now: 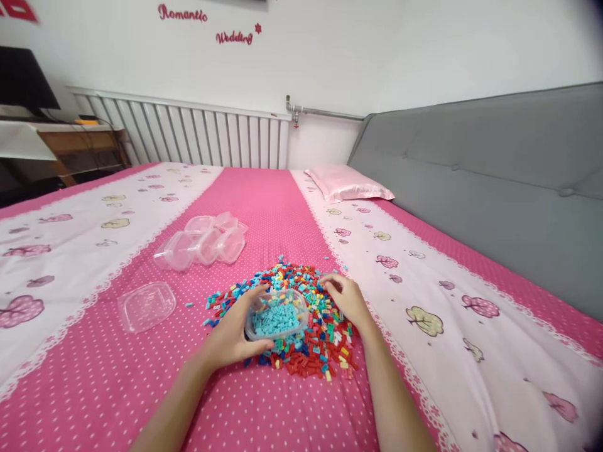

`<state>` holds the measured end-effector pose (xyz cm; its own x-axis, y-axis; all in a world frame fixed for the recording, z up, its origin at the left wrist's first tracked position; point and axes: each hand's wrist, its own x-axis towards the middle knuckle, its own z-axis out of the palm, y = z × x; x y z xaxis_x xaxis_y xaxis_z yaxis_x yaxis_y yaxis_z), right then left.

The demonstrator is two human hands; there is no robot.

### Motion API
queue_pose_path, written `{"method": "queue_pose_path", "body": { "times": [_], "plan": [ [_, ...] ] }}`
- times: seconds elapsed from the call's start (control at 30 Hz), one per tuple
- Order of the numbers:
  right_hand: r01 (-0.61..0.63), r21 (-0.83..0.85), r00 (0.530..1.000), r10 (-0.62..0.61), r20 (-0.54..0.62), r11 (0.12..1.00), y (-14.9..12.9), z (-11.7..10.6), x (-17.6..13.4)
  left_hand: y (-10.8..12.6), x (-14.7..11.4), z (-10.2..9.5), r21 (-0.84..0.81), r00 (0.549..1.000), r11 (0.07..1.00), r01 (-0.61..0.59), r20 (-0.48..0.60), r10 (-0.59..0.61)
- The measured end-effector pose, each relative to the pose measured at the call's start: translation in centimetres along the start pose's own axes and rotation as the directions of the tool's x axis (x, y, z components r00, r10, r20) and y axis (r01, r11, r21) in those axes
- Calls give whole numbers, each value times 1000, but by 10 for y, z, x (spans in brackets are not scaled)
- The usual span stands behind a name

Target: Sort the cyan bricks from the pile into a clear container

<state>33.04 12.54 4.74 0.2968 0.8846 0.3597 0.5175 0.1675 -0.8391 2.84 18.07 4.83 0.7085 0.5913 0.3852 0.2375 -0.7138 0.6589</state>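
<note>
Bricks (277, 317), light blue, lie in a clear tub (304, 319) over the multicoloured pile (325, 342) on the bed (264, 204). The left hand (235, 329) grasps the tub's left side; the right hand (346, 298) curls at the pile's right edge, whether pinching a piece I cannot tell.

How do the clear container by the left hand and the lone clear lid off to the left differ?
Shape: the container has raised walls; the lid is flat.
Contents: the container holds light-blue bricks; none show on the lid.
Support: the left hand grips the container; the lid lies untouched on the bedspread.
Shared: both are see-through with rounded corners.
</note>
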Motion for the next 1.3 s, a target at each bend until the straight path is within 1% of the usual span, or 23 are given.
{"method": "queue_pose_path", "body": {
  "times": [0.07,0.13,0.23,0.33,0.43,0.57,0.83,1.17,1.3],
  "plan": [
    [13,-29,999,-12,30,999,-2,-6,0,1,0,-2,7,1000,1000,-2,11,2],
    [28,-72,998,-24,54,997,-6,-6,-1,4,-1,-4,8,1000,1000,1,28,-2],
    [55,-116,993,-42,113,992,-11,2,-2,9,-1,-6,11,998,1000,17,53,-18],
    [77,-142,986,-55,156,987,-10,9,-2,10,-1,-8,15,997,999,41,71,-42],
    [94,-201,988,-66,141,975,-6,10,-3,9,-2,-7,26,996,998,56,74,-58],
    [85,-278,993,-56,108,957,-6,10,-4,9,-1,-6,23,996,999,44,78,-45],
    [119,-408,989,-71,132,905,-10,26,-10,10,0,-5,-2,995,999,51,82,-51],
    [155,-420,984,-103,144,894,-7,26,-7,11,1,-4,-7,994,999,54,99,-53],
    [152,-359,988,-129,87,921,-5,27,-4,10,2,-2,3,995,999,44,85,-44]
  ]
}}
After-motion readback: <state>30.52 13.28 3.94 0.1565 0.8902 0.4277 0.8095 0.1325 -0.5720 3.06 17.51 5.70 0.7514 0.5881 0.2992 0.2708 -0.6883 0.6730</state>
